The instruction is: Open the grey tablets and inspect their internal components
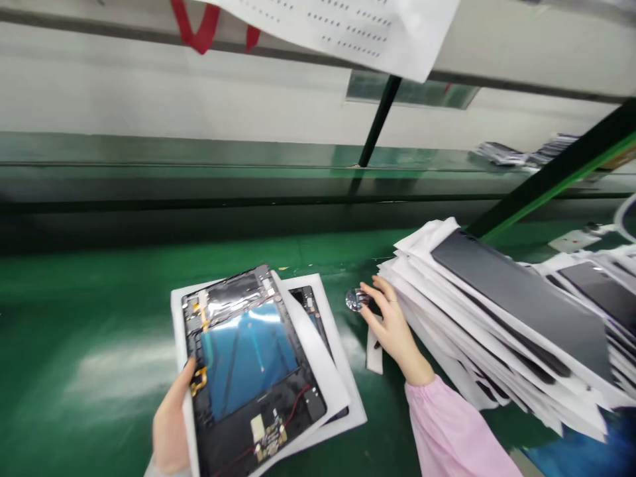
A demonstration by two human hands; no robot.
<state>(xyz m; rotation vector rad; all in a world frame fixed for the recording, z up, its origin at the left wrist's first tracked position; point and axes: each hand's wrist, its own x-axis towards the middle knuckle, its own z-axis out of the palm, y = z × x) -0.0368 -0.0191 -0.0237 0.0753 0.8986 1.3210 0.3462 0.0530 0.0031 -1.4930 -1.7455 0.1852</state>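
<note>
Close in on the green bench, the left hand holds an opened tablet by its left edge; the thumb presses on the frame beside an orange flex strip, while the fingers are hidden below, so their exact hold cannot be told; the tablet lies left of centre, its inner side up, directly to the right of that grip; a white sheet is under it, and a second opened tablet shows partly from beneath, on another sheet.

Just beyond and to the right, the right hand has its thumb and fingers curved about a small shiny round object; whether they pinch it or only touch it cannot be told; a short white strip lies beneath that hand.

As far as shows, both tablets are open, with boards and wiring bare on the upper one; no cover is over it, and how much work remains cannot be judged from this alone.

Farther right leans a layered stack of white sheets and dark panels; past it, along the back, a slanting green post rises before more bundles on a ledge.
</note>
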